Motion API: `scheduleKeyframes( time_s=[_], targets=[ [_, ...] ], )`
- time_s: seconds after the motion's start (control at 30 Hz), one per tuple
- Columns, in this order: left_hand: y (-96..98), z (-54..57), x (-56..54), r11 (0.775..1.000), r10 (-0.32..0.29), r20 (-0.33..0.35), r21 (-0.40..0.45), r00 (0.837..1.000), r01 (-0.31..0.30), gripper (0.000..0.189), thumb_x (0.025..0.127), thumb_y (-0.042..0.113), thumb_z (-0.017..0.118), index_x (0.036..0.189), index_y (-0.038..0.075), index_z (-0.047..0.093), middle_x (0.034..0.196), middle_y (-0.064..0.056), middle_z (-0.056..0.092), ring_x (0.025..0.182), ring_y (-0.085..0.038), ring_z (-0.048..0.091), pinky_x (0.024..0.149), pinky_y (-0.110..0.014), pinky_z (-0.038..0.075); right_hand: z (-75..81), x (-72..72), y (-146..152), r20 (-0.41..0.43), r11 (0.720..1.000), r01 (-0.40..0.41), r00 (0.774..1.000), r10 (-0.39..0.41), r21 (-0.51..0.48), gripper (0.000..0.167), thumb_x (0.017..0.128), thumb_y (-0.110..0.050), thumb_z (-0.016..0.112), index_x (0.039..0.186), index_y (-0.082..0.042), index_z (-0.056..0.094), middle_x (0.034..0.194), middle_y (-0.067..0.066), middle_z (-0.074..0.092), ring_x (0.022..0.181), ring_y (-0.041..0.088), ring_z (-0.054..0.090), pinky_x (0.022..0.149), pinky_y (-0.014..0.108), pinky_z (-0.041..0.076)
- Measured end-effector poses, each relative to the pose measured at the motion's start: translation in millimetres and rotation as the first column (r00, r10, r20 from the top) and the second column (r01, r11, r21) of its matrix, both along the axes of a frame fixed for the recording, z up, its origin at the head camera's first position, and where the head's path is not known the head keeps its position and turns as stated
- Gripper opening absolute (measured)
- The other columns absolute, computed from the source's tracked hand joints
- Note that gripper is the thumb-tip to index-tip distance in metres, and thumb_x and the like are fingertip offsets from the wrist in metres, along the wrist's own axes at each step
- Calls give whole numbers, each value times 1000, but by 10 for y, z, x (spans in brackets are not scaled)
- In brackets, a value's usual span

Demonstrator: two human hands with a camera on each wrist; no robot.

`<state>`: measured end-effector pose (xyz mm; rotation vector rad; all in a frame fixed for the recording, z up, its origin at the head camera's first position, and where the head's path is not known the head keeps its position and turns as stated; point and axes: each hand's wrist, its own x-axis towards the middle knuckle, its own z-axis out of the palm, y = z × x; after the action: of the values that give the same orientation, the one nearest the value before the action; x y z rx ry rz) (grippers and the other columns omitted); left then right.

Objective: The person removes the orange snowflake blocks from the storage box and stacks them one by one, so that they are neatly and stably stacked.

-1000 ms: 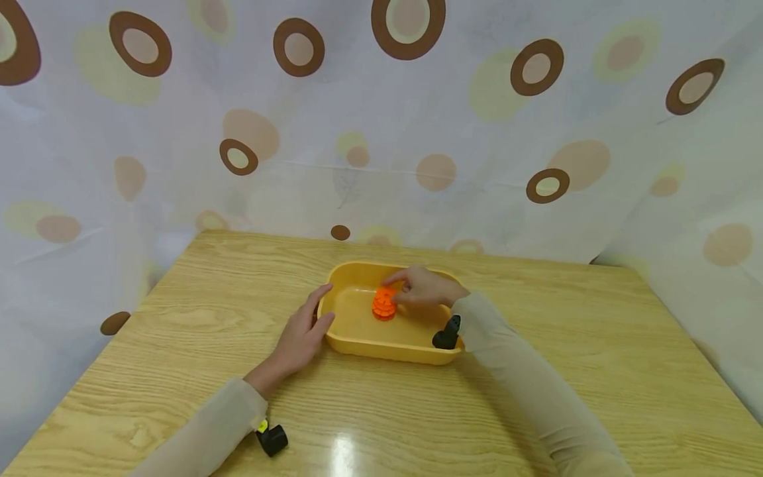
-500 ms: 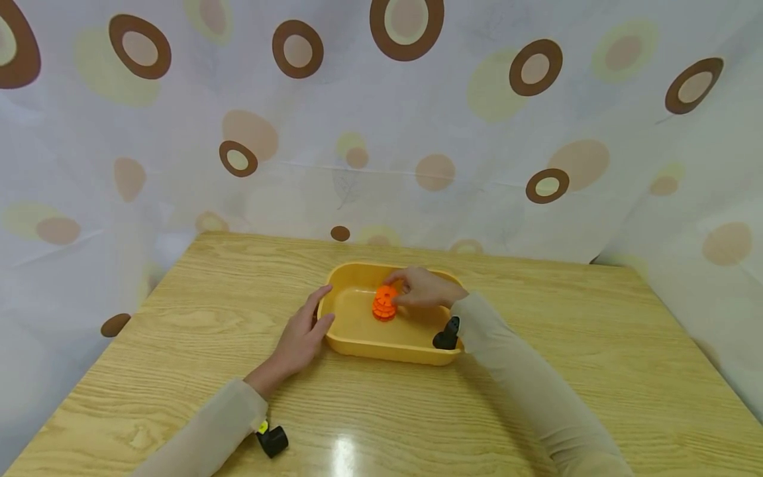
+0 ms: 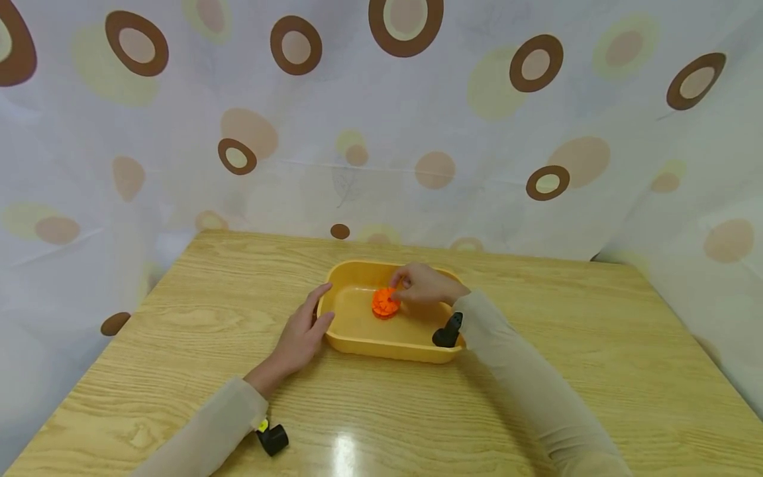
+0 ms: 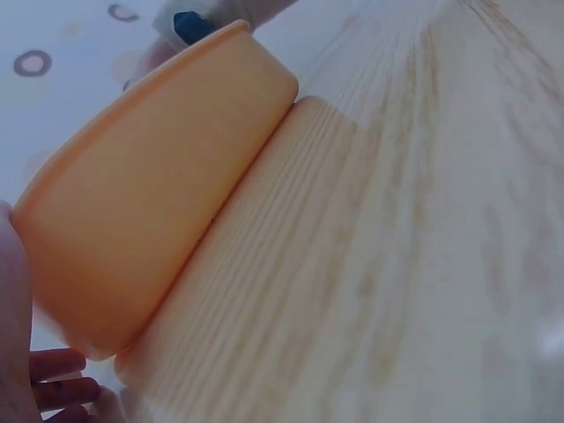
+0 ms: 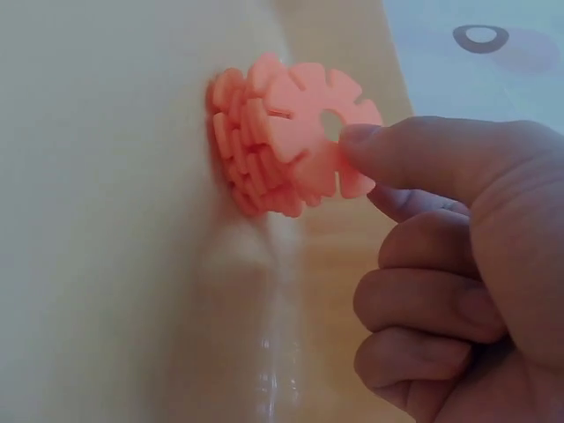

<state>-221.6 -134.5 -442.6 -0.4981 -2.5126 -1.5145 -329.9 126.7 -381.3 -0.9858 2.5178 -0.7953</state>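
Note:
My right hand (image 3: 427, 285) reaches into a yellow plastic tray (image 3: 390, 350). In the right wrist view its thumb and index finger pinch the edge of an orange notched disc (image 5: 295, 110) with a round hole in the middle. That disc lies slightly tilted on top of a stack of similar orange discs (image 5: 240, 152); its far edge overlaps the stack. The other fingers of this hand are curled towards the palm. My left hand (image 3: 300, 336) rests against the tray's left end, thumb and forefinger spread along the rim. Some left fingers show below the tray's corner in the left wrist view.
The tray stands on a wood-grain table (image 3: 381, 411). A white curtain (image 3: 381, 112) with brown and beige spots hangs behind and at both sides. A black camera (image 3: 273, 439) sits at the left wrist, another black camera (image 3: 447, 331) at the right.
The pinched disc was tilted up above the stack half a second ago; now it lies lower and flatter on it. The right fingertips have shifted slightly right. The left hand has not moved.

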Motion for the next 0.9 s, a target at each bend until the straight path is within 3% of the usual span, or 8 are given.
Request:
scheduleKeyframes(
  time_s=[0.17,0.4,0.8,0.9],
  targets=[
    [1,-3,-1,1000,-8,-4,0,1000,8,50,101,15,47,148,6,33,144,-25,43,121,-36,53,96,-52,46,6,-4,30,68,1000,10,998,-8,-24,19,94,-16,61,101,-3,72,62,-2,51,54,10,38,58,23,35],
    [-1,-17,-6,1000,4,-12,2,1000,-4,49,101,18,48,148,9,35,142,-23,46,115,-33,56,93,-48,47,34,13,54,174,996,54,984,-41,-70,20,95,-17,59,102,-4,73,57,-4,41,51,12,30,56,26,31],
    [4,11,2,999,8,-13,-31,1000,-8,49,101,16,47,148,7,33,142,-25,45,117,-35,54,95,-51,45,49,-8,108,173,987,82,983,-58,-140,21,97,-16,57,104,-2,71,55,-5,37,47,12,27,52,25,29],
    [-8,-7,2,999,12,-11,-34,1000,-12,49,101,16,47,148,7,33,145,-24,42,127,-38,48,102,-54,40,64,-4,121,163,980,100,984,-72,-175,23,97,-17,57,105,-1,71,64,-3,52,53,13,31,57,27,32]
  ],
)
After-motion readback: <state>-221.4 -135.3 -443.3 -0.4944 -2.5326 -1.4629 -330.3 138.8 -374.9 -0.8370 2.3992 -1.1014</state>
